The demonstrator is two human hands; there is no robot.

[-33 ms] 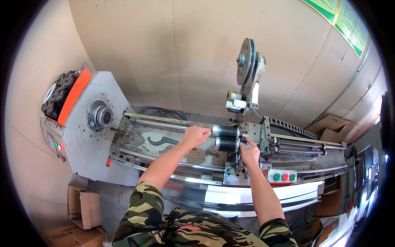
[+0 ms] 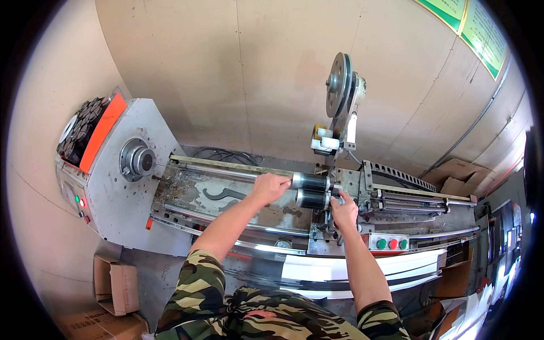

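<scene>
Glossy black cylinders (image 2: 313, 198), silver-ended; left grip (image 2: 272, 187), right grip (image 2: 344, 210) alongside (cannot tell whether clenched); stained machine bed (image 2: 277, 214); beige panelled wall (image 2: 283, 73).

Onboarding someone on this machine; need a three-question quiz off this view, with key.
1. The middle button in the row of three, right of centre, is: A) green B) red C) white
2. True or false: the hook-shaped wrench lies on the machine bed.
3. Which hand is at the left end of the upper black cylinder?

Key: 1. B; 2. True; 3. The left hand.
</scene>
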